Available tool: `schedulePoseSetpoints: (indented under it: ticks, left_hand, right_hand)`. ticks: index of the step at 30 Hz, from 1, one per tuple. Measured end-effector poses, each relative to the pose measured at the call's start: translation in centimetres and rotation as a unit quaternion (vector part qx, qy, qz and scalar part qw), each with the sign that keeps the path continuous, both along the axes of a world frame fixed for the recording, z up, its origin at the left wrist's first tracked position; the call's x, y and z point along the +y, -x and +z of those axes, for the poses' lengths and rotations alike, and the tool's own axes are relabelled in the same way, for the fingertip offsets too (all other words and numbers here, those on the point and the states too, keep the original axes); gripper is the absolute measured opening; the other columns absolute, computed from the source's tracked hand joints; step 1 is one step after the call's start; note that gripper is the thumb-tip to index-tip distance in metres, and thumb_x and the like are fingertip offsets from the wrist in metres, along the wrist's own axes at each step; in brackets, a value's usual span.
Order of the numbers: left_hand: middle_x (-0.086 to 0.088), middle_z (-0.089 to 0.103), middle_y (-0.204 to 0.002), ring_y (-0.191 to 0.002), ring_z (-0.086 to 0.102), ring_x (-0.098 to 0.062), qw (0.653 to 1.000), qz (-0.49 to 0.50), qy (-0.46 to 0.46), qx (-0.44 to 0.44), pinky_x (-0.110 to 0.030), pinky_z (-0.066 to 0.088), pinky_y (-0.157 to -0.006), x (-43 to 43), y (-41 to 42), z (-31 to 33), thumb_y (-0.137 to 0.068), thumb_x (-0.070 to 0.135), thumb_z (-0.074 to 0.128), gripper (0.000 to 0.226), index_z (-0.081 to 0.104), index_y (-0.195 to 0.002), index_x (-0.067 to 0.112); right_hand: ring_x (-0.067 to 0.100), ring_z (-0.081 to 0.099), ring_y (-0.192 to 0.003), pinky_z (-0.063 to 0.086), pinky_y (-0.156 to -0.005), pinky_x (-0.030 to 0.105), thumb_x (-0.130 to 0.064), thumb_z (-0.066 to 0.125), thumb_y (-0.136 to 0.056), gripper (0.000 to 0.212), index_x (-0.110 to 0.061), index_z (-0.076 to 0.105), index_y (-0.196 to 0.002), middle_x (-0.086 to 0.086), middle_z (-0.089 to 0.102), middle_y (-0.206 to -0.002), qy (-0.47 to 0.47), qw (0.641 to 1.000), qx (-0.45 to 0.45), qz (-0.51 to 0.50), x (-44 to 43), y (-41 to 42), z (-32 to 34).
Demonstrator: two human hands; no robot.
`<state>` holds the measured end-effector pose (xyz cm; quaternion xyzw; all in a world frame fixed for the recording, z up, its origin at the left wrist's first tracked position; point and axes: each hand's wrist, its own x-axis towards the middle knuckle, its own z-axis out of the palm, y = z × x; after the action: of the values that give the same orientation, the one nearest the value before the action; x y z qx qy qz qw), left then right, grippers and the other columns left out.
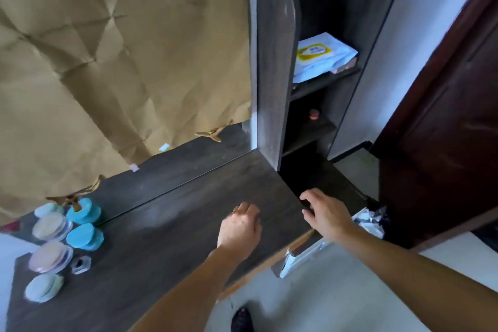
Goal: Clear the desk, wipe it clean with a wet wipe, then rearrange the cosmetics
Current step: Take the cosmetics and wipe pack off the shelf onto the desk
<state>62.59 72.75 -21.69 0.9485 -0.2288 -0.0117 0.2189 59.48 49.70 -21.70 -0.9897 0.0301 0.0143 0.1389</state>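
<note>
From my side, the desk (188, 197) looks mostly bare, with a faint damp patch in the middle, so I judge the wiping is nearly done and the rearranging comes next. The cosmetics (54, 248) are grouped at the lower left of the frame, near the mirror edge. The wipe pack (323, 56) lies on the shelf (323, 83) at the upper right. The left hand (238, 226) is over the desk with curled fingers; I cannot tell if it holds something. The right hand (326, 213) is relaxed and empty at the desk's right edge, above the bin (372, 221). I would wait for the surface to dry, then move the round cases one at a time, lifting rather than sliding them.
</note>
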Motion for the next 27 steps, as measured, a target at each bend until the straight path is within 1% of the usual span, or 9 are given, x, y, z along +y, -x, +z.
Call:
schedulePoseSetpoints:
  ticks: [4,7,9,11,15,19,24,25,27]
  left_hand:
    - [-0.003,0.058,-0.102,-0.095,0.058,-0.024,0.999,-0.034,-0.001,-0.005,-0.034,0.046,-0.072,-5.5,-2.8,0.4,-0.088,0.022,0.050,0.021,0.061,-0.106,0.015]
    - [-0.001,0.057,-0.105,-0.098,0.057,-0.021,0.998,-0.064,0.000,0.000,-0.032,0.045,-0.075,-9.8,-5.9,0.0,-0.090,0.023,0.048,0.023,0.059,-0.109,0.016]
    - [0.000,0.056,-0.110,-0.101,0.056,-0.020,0.997,-0.076,0.006,0.013,-0.031,0.045,-0.080,-12.5,-8.2,0.0,-0.092,0.025,0.048,0.027,0.057,-0.116,0.018]
    - [0.001,0.055,-0.113,-0.102,0.057,-0.020,0.996,-0.082,0.013,0.028,-0.032,0.047,-0.083,-15.0,-10.2,0.2,-0.093,0.026,0.047,0.028,0.055,-0.119,0.019]
    - [0.001,0.054,-0.116,-0.100,0.058,-0.020,0.995,-0.095,0.001,0.036,-0.032,0.048,-0.082,-18.3,-13.6,0.6,-0.094,0.027,0.045,0.028,0.054,-0.120,0.020]
    - [0.003,0.055,-0.117,-0.100,0.058,-0.017,0.996,-0.076,-0.013,0.044,-0.028,0.045,-0.079,-20.1,-16.0,0.4,-0.093,0.027,0.047,0.027,0.055,-0.117,0.021]
    - [0.000,0.055,-0.118,-0.104,0.057,-0.019,0.997,-0.019,-0.037,0.059,-0.034,0.050,-0.083,-21.8,-17.9,0.1,-0.092,0.026,0.049,0.029,0.056,-0.118,0.019]
    - [0.000,0.055,-0.117,-0.104,0.056,-0.019,0.997,-0.001,-0.044,0.060,-0.034,0.049,-0.083,-22.0,-18.0,0.0,-0.091,0.026,0.049,0.028,0.057,-0.118,0.019]
    - [0.000,0.056,-0.116,-0.103,0.057,-0.020,0.996,0.044,-0.043,0.063,-0.033,0.048,-0.081,-22.5,-17.8,0.0,-0.090,0.025,0.050,0.028,0.059,-0.116,0.018]
  right_hand:
    - [0.017,0.067,-0.081,0.043,-0.062,0.024,-0.026,0.065,-0.084,0.033,-0.021,0.058,-0.116,-0.002,0.062,-0.106,-0.005,1.000,-0.005,-0.026,-4.6,-1.2,0.2]
    - [0.017,0.065,-0.090,0.042,-0.066,0.023,-0.029,0.060,-0.088,0.037,-0.022,0.053,-0.124,-0.002,0.059,-0.114,0.010,0.999,0.003,-0.042,-8.4,-3.3,-0.1]
    - [0.018,0.063,-0.097,0.047,-0.072,0.026,-0.031,0.056,-0.090,0.039,-0.023,0.050,-0.128,-0.002,0.057,-0.119,0.014,0.998,0.011,-0.058,-10.7,-5.2,0.0]
    - [0.019,0.060,-0.102,0.049,-0.080,0.030,-0.032,0.053,-0.092,0.040,-0.024,0.047,-0.131,-0.001,0.055,-0.121,0.022,0.997,0.032,-0.066,-12.7,-7.2,0.5]
    - [0.021,0.059,-0.104,0.047,-0.083,0.033,-0.031,0.053,-0.093,0.042,-0.022,0.045,-0.133,0.002,0.055,-0.121,0.025,0.996,0.031,-0.083,-15.7,-11.5,1.4]
    - [0.024,0.060,-0.105,0.052,-0.082,0.039,-0.029,0.056,-0.090,0.043,-0.021,0.048,-0.131,0.003,0.054,-0.126,-0.007,0.998,0.019,-0.063,-17.6,-16.0,0.7]
    - [0.031,0.056,-0.106,0.052,-0.081,0.042,-0.025,0.061,-0.083,0.045,-0.019,0.050,-0.126,0.008,0.051,-0.121,0.010,1.000,-0.003,0.005,-19.3,-22.8,-0.4]
    - [0.033,0.055,-0.107,0.052,-0.081,0.042,-0.024,0.062,-0.083,0.046,-0.018,0.050,-0.127,0.009,0.049,-0.123,0.015,1.000,-0.007,0.018,-19.6,-24.0,-0.6]
    - [0.035,0.049,-0.114,0.049,-0.084,0.042,-0.025,0.062,-0.083,0.051,-0.019,0.046,-0.132,0.010,0.042,-0.132,0.028,0.999,-0.002,0.045,-20.1,-26.4,-1.1]
